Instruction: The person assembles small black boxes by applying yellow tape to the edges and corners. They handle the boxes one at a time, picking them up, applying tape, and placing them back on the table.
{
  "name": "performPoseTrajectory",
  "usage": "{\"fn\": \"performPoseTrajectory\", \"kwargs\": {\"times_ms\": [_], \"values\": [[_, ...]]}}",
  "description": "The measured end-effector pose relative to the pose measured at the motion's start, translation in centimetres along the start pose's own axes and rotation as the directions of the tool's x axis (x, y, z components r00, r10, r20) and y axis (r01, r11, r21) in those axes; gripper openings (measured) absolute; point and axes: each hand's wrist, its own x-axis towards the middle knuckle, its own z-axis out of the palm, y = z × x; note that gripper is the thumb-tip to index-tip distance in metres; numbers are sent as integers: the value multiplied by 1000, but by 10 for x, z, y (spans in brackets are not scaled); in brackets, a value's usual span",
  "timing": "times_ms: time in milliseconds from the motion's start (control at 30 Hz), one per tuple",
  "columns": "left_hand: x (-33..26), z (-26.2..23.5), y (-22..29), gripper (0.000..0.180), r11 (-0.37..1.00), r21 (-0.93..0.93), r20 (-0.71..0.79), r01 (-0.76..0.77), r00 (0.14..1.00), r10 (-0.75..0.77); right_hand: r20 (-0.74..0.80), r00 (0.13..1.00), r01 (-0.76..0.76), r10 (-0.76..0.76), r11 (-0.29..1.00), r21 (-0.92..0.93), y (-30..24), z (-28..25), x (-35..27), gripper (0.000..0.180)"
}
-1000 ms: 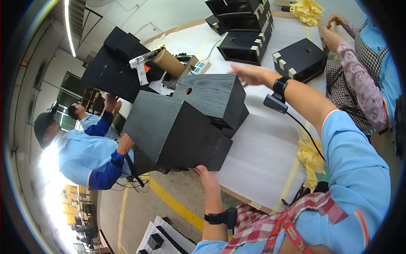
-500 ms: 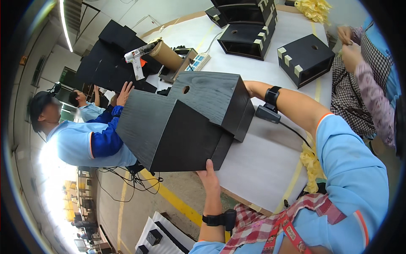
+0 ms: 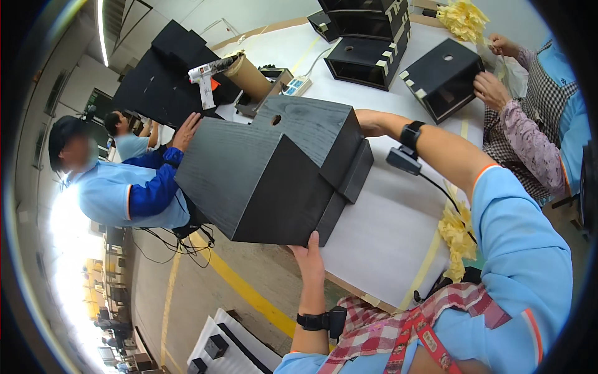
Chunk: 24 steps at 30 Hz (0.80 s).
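Observation:
Two black wood-grain boxes lie against each other, offset, in front of me. The nearer box (image 3: 227,171) juts past the table edge at the left; the farther box (image 3: 305,124) has a round hole in its top face. My left hand (image 3: 309,258) grips the nearer box's lower edge, thumb up on its side and the other fingers hidden beneath. My right hand (image 3: 371,123) is closed against the far right side of the box with the hole, its fingertips hidden behind it. A co-worker's hand (image 3: 185,132) is at the nearer box's left edge.
Beyond the boxes are a white glue gun (image 3: 204,84), a brown cardboard tube (image 3: 249,78) and a power strip (image 3: 297,86). Taped black boxes (image 3: 361,59) stand stacked farther back. At the right, another person's hand (image 3: 492,91) holds a taped box (image 3: 442,78). Yellow strips (image 3: 458,237) hang at the table's edge.
The two boxes have turned slightly, with both my hands still on them. At the right, the other person has taken hold of the taped box, which has tilted. The view has shifted a little.

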Motion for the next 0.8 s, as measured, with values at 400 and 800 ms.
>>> {"fn": "performPoseTrajectory", "kwargs": {"times_ms": [400, 800], "values": [[2, 6, 10, 65, 999, -24, 10, 48, 999, -48, -499, 864, 94, 73, 949, 302, 39, 27, 7, 81], [3, 3, -11, 69, 999, 29, 0, -15, 1000, 15, -60, 993, 113, -99, 945, 306, 38, 0, -34, 49]]}}
